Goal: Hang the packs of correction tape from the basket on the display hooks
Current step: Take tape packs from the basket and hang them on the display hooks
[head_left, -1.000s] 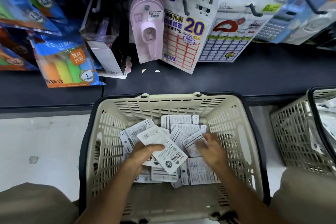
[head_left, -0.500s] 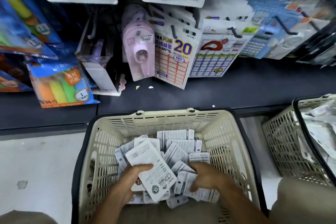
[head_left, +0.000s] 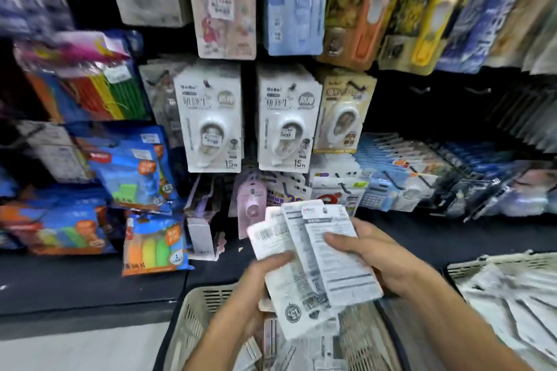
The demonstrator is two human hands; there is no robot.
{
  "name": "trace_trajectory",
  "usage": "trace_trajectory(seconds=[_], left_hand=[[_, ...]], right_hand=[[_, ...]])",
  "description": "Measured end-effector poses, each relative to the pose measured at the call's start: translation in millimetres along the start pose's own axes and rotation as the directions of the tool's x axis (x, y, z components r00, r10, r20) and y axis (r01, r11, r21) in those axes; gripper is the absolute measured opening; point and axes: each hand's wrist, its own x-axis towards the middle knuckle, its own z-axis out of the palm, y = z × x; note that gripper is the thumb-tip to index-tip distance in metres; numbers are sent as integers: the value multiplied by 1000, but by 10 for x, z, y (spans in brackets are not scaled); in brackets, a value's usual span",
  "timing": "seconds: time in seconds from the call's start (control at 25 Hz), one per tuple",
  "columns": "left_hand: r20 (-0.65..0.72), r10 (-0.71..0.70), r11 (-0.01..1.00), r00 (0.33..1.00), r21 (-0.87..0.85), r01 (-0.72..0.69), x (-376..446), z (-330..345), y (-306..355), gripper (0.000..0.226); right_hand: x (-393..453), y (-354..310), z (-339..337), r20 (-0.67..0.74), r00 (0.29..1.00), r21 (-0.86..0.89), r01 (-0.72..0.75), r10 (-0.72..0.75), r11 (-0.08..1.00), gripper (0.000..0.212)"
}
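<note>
While both hands hold a fanned stack of packs (head_left: 313,253) above the basket (head_left: 193,310), the step looks like carrying them to the display. The left hand (head_left: 259,283) grips the stack's left edge; the right hand (head_left: 376,253) pinches its right side. Next, one pack's hole must meet a hook (head_left: 291,88) on the far white row.

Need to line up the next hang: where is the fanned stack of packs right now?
In the head view, the stack of packs is low and centre, held by the left hand and right hand above the beige basket.
</note>
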Motion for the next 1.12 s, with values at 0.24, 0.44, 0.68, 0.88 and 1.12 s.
trace_trajectory(seconds=[0.24, 0.44, 0.68, 0.88, 1.12], left_hand=[[182, 279, 936, 943, 169, -310, -713, 342, 1368, 75], [62, 345, 889, 937, 298, -347, -846, 243, 1600, 49], [-69, 235, 950, 969, 225, -214, -619, 371, 1411, 25], [3, 250, 961, 968, 125, -249, -615, 499, 1506, 7], [-57, 280, 960, 958, 25, -279, -652, 521, 1605, 16]], right_hand=[[-532, -1179, 418, -12, 928, -264, 357, -373, 896, 17], [-643, -1335, 343, -4, 968, -240, 243, -252, 940, 22], [-650, -1424, 179, -324, 747, -332, 486, -581, 809, 26], [-576, -1256, 236, 108, 504, -633, 700, -857, 332, 50], [-581, -1248, 127, 116, 788, -266, 612, -605, 745, 46]])
